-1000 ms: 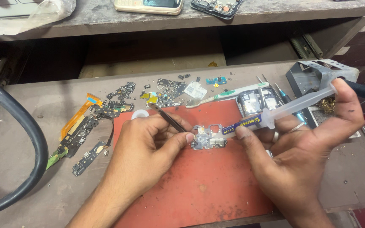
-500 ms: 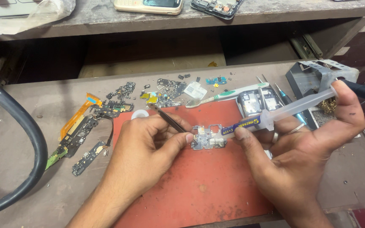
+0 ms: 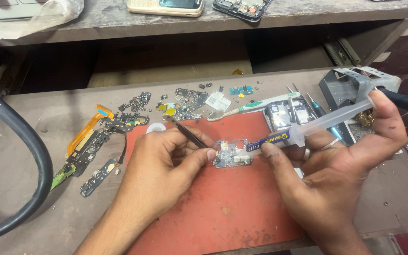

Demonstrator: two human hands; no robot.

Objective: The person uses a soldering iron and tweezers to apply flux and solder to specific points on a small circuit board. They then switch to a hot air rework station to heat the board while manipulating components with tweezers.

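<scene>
— We started with the biggest things: the grey workbench point(image 3: 34, 118) and the red work mat point(image 3: 223, 208) lying on it, with a thick black hose point(image 3: 22, 141) curving down our left side.

— And our hands over the mat?

— Our left hand point(image 3: 159, 163) was closed around a pair of black tweezers point(image 3: 188, 134), thumb and forefinger pressing down at the edge of the small circuit board point(image 3: 232, 153), which lay flat on the mat near its upper middle. Our right hand point(image 3: 329, 177) was grasping a clear syringe point(image 3: 317, 126), thumb up on the plunger end, its nozzle brought down to the board's right edge.

— Had anything changed against the picture a second before?

— Very little. Both hands kept the same grips, and the board stayed in the same place. The syringe seemed to sit at much the same slant; whether the plunger had gone in at all, we could not tell. We judged that paste was being fed slowly, or was only about to be.

— And the smaller things?

— Beyond the mat lay a white and green toothbrush point(image 3: 256, 106), orange flex cables point(image 3: 88, 130) and scattered board scraps point(image 3: 185, 99), none of them shifted.
</scene>
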